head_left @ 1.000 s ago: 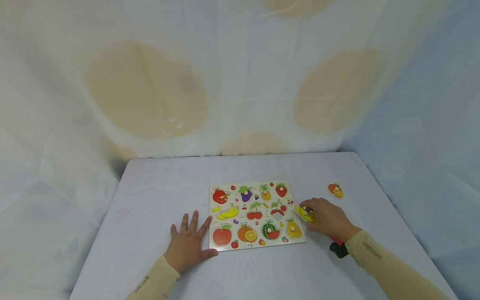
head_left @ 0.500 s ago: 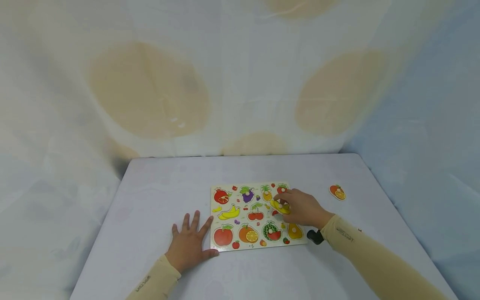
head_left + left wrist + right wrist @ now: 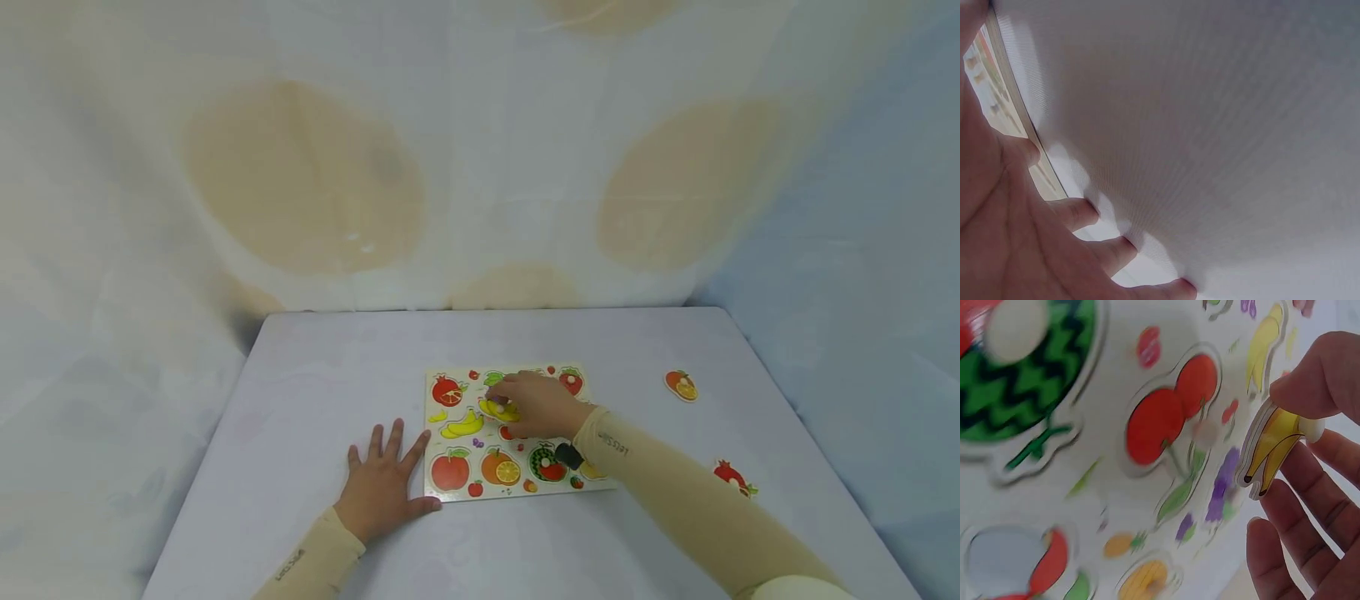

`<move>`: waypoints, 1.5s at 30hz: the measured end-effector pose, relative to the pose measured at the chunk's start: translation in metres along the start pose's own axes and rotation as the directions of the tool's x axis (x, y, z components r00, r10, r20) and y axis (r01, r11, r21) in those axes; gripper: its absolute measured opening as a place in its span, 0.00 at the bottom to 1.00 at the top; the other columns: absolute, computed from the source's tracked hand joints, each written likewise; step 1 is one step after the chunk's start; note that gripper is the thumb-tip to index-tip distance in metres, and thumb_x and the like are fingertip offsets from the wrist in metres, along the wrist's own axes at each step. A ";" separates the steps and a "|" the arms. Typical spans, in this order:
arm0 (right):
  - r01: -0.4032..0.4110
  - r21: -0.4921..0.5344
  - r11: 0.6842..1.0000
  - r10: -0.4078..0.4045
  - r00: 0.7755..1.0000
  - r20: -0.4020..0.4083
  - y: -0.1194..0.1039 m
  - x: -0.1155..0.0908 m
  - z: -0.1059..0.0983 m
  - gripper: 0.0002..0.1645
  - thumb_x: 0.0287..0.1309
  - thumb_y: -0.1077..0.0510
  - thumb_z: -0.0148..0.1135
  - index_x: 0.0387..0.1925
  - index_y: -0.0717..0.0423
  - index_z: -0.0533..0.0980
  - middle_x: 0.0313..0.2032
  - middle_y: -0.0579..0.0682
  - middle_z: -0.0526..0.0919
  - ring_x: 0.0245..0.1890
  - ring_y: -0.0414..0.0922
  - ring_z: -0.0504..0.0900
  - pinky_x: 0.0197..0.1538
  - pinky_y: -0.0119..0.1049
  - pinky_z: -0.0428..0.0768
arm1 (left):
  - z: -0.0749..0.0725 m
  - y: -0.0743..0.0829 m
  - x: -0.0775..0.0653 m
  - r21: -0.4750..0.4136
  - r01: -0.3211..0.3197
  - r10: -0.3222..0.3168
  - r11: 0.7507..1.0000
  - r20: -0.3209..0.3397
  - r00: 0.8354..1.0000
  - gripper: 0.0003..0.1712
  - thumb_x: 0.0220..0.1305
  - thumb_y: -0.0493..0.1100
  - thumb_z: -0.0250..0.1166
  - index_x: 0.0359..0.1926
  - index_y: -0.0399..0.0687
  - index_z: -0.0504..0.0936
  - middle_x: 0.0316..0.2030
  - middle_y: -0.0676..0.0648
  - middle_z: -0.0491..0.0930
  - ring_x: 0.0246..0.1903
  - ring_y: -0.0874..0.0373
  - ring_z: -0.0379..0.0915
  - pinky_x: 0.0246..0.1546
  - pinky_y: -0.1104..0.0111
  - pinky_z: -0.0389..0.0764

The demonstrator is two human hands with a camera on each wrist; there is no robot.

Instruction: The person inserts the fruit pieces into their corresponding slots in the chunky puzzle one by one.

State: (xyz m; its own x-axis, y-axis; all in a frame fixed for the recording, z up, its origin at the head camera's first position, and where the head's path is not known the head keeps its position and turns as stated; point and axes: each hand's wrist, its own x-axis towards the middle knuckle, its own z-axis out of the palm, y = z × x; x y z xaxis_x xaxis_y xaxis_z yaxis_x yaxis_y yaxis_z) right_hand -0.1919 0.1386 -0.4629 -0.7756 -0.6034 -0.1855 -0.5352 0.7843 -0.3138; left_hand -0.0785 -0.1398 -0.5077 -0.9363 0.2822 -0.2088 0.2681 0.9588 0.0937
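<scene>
My right hand [image 3: 542,406] pinches a banana puzzle piece [image 3: 1277,444] by its white knob, thumb above and fingers beneath. It holds the piece over the fruit puzzle board [image 3: 491,492], tilted in the right wrist view. Just left of the piece lies the board's printed banana spot [image 3: 462,427]. The hand hides part of the grapes and cherries. Flat on the table, my left hand [image 3: 382,492] has spread fingers, with thumb and index finger at the board's left edge. In the left wrist view its fingertips [image 3: 1121,247] press the white surface.
Right of the board lie an orange piece [image 3: 681,386] and a pomegranate piece [image 3: 733,477]. A knobbed watermelon [image 3: 547,463] and strawberry [image 3: 571,381] sit in the board. A dark device [image 3: 569,455] is worn at my right wrist. White cloth surrounds the table [image 3: 345,350].
My right hand has carried the banana piece left from beside the board to over its middle. The pomegranate piece has come into view as the arm moved off. The left hand stays put.
</scene>
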 end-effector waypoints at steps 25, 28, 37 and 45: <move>0.172 -0.155 0.973 -0.150 0.978 0.145 -0.038 0.028 0.021 0.31 0.54 0.50 0.75 0.60 0.34 0.78 0.57 0.39 0.78 0.59 0.44 0.75 0.59 0.48 0.76 | -0.006 0.010 -0.005 0.003 -0.054 0.054 0.999 -0.058 0.997 0.59 0.48 0.80 0.63 0.76 0.59 0.62 0.73 0.33 0.56 0.68 0.25 0.51 0.55 0.25 0.58; 0.178 -0.155 0.972 -0.155 0.976 0.151 -0.039 0.028 0.020 0.30 0.54 0.51 0.75 0.60 0.34 0.78 0.58 0.39 0.77 0.59 0.44 0.75 0.60 0.48 0.75 | -0.007 0.011 -0.006 0.010 -0.046 0.047 0.999 -0.049 0.998 0.59 0.48 0.80 0.63 0.76 0.60 0.61 0.73 0.33 0.55 0.69 0.26 0.51 0.55 0.26 0.59; 0.175 -0.153 0.973 -0.151 0.976 0.154 -0.042 0.026 0.016 0.29 0.56 0.52 0.75 0.59 0.34 0.79 0.60 0.41 0.76 0.62 0.45 0.73 0.61 0.49 0.74 | -0.006 0.012 -0.006 0.030 -0.035 0.037 0.999 -0.045 0.998 0.59 0.48 0.81 0.63 0.77 0.61 0.61 0.74 0.34 0.55 0.69 0.26 0.50 0.56 0.26 0.59; 0.160 -0.133 0.978 -0.141 0.980 0.143 -0.039 0.026 0.019 0.28 0.57 0.54 0.73 0.58 0.33 0.80 0.60 0.39 0.77 0.62 0.44 0.74 0.61 0.48 0.74 | -0.001 0.009 -0.005 0.050 -0.040 0.044 0.998 -0.065 0.997 0.60 0.47 0.82 0.62 0.77 0.61 0.60 0.74 0.34 0.55 0.69 0.27 0.50 0.55 0.26 0.59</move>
State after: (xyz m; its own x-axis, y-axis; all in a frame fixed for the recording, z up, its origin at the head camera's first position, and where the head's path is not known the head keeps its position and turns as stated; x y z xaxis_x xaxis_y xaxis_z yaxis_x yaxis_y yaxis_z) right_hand -0.1845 0.0894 -0.4732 -0.6366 -0.7222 -0.2705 -0.6921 0.6897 -0.2127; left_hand -0.0716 -0.1321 -0.5050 -0.9365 0.3212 -0.1408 0.3168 0.9470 0.0532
